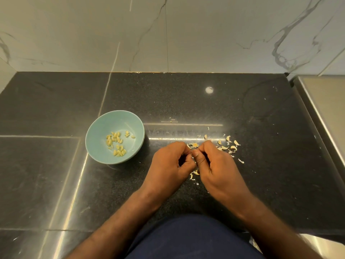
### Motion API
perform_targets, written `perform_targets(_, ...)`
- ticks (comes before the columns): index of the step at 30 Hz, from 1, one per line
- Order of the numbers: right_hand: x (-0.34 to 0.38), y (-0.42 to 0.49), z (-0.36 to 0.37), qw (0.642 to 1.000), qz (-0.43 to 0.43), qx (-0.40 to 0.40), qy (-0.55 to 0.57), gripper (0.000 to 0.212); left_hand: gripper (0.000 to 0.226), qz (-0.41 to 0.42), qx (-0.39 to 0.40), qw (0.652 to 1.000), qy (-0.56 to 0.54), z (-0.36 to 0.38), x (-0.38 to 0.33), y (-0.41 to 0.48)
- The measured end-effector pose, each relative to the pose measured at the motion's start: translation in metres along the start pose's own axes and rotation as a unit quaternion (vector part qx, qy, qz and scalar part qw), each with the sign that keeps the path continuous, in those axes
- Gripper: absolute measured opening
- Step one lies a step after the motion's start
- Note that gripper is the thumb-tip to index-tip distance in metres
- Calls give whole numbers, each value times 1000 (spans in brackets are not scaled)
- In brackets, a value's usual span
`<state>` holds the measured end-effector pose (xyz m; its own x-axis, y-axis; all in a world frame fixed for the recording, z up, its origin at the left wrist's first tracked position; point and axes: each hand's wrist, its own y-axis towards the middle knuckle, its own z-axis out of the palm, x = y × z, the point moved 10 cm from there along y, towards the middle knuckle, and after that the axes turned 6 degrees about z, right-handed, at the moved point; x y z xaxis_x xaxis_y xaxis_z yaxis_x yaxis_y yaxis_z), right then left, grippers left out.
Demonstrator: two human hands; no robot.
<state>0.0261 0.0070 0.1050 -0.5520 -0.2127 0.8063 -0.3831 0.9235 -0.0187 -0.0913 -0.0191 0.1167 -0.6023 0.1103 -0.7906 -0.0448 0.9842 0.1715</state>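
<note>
Where the fingertips of both hands meet, a small pale seed (193,153) is pinched. It is largely hidden by the thumbs, so only a sliver of light husk is seen. It is held low over the black speckled stone table (186,101), near the front middle. It is gripped from one side by the curled left hand (173,161) and from the other by the curled right hand (214,163), the thumb tips touching. Pale curved husk scraps (226,144) are scattered just beyond and beside the right hand. A round light-blue ceramic bowl (104,124) is set to the left, apart from the hands. Yellowish-green peeled kernels (116,143) are gathered in its bottom. A brushed-metal surface (321,101) is seen at the right edge.
</note>
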Motion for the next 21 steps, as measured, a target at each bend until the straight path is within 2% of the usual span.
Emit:
perform_targets(4,-2,0,2,1000,-1,7,-11,25,18,9,-7,1000,5,-1,-1,0)
perform_targets(10,-5,3,10,999,15,39,13,31,19,-8,4,998,-58,1,3,2)
perform_targets(15,-13,7,14,990,76,59,99,36,14,-49,4,989,-143,3,9,2)
perform_targets(21,-24,5,21,961,153,80,218,34,15,-83,-17,983,-161,3,15,-1)
